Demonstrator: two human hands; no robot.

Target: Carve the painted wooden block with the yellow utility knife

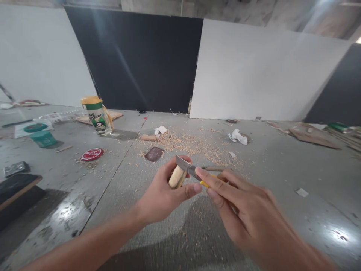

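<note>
A green tub (pixel 43 138), a red disc (pixel 91 154) and a bottle (pixel 97 114) sit far left on the floor (pixel 282 180). Your left hand (pixel 162 194) grips a wood block (pixel 176 177) above the shavings (pixel 186 145). Your right hand (pixel 248 216) holds a yellow knife (pixel 194 174), its blade touching the block's top.

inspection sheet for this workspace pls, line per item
surface: grey concrete floor, scuffed, glossy in patches
job's things: pale wood piece in the left hand; yellow-handled knife in the right hand, blade against the wood
clutter: wood shavings, jar with yellow lid, red round disc, teal tub, crumpled paper
hands: both closed on their things
cables: nothing seen
surroundings: black panel and white panel leaning upright behind
</note>
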